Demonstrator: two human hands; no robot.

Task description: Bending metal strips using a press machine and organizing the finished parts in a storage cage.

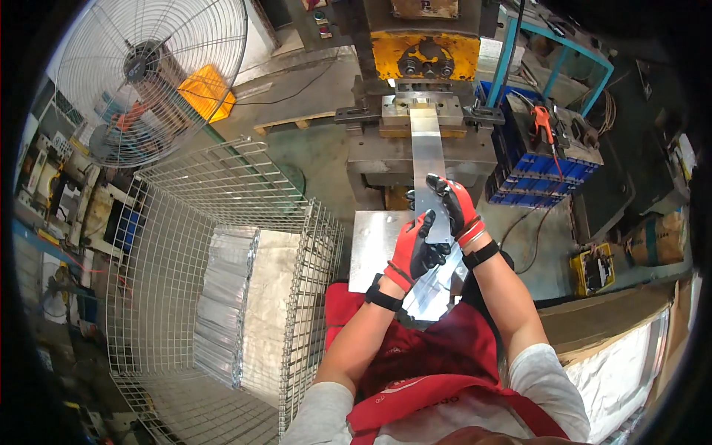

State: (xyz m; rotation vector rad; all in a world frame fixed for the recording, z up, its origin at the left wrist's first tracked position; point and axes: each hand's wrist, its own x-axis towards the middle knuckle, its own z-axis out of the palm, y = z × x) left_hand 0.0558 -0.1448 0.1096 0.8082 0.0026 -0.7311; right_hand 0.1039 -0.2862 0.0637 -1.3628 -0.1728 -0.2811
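A long flat metal strip (427, 152) runs from the die (393, 110) of a press back toward my body. My left hand (415, 251), in a red and black glove, is closed on the strip's near end from the left. Farther up the right edge, my right hand (454, 204), gloved the same way, grips the strip with the thumb side on top. The fingers beneath the strip are mostly hidden. Below my hands, shiny metal sheets (429, 298) lie near my red apron (423, 356). The strip's far end rests at the die.
To the left stands a wire mesh cage (297, 311) holding stacked metal strips (222, 297), with a large fan (144, 63) behind it. A pale flat plate (373, 241) is beside my left hand. Blue crates (534, 174) carry an orange-handled air gun (543, 122) at right.
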